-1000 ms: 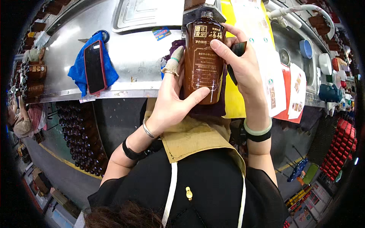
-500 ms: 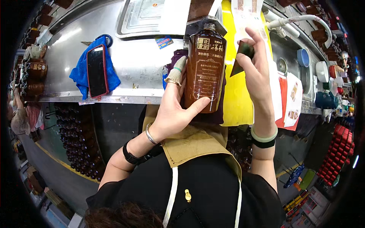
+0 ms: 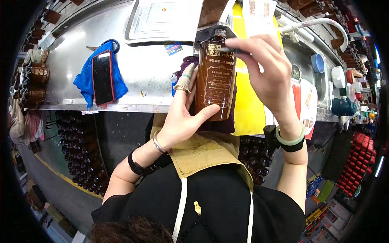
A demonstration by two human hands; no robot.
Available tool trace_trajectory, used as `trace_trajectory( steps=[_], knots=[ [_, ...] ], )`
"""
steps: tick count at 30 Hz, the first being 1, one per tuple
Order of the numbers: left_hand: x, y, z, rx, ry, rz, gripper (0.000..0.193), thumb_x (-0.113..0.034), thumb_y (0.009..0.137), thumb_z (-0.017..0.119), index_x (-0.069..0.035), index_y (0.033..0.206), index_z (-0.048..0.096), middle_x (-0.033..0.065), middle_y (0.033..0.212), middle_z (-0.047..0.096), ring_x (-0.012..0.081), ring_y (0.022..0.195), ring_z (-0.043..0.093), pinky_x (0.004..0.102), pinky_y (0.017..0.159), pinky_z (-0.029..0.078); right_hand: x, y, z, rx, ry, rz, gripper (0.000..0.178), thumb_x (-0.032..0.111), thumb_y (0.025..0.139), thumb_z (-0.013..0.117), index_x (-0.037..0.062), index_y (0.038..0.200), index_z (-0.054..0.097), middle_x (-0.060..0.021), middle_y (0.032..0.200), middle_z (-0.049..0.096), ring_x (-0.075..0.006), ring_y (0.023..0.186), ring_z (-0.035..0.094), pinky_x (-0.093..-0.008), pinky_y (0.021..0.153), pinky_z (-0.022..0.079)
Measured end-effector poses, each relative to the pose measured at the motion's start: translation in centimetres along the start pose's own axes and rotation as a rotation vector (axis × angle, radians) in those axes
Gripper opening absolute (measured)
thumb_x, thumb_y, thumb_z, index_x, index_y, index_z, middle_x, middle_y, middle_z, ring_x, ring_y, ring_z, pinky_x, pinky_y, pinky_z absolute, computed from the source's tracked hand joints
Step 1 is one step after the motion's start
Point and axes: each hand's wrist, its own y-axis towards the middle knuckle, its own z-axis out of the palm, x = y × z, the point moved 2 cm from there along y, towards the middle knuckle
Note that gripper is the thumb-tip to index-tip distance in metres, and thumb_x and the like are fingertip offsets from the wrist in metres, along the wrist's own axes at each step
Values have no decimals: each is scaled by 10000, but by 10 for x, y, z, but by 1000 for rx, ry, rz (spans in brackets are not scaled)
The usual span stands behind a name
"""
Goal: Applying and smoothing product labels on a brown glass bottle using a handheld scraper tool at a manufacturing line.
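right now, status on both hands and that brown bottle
Left hand gripping brown bottle from the side, upright. Right hand pinching a thin dark tool at the bottle's shoulder. Phone on blue cloth, well clear to the left.

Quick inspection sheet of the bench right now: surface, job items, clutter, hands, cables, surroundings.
Surface: steel bench, a metal tray at its back.
Job's things: brown bottle upright over a dark purple cloth and a yellow sheet.
Clutter: phone lying on a blue cloth; small sticker.
Hands: left hand grips the bottle's side; right hand holds a thin dark tool at its neck.
Cables: nothing seen; a white hose at right.
Surroundings: dark bottles below the bench, red crates at right.
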Motion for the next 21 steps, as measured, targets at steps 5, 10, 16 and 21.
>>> trace_trajectory(
  steps=[5,10,16,21],
  knots=[
    [3,-1,-27,-1,124,212,896,-619,1078,386,2,1677,147,259,1730,166,383,1603,194,505,1283,162,41,-79,7,123,221,-344,311,71,820,715,124,1120,778,-7,1140,758,-176,947,686,-332,763,563],
    [-3,10,-31,169,894,506,918,-855,951,320,-189,1517,600,313,1700,204,513,1540,242,564,1254,217,48,-74,-7,139,311,-208,338,78,821,767,68,1158,781,-29,966,741,-175,740,629,-303,636,526],
    [10,-28,-42,227,1007,562,882,-865,933,333,-230,1438,679,263,1679,314,487,1534,284,587,1237,263,19,-25,-19,-130,15,10,371,-62,763,769,82,1104,781,-57,995,755,-262,862,664,-362,766,542],
    [12,-42,-65,12,964,438,978,-808,1001,240,-47,1530,551,320,1645,340,507,1521,317,549,1240,270,40,-38,3,220,-38,-251,368,168,744,687,124,1102,761,10,1085,709,-179,880,626,-362,795,512]
  ],
)
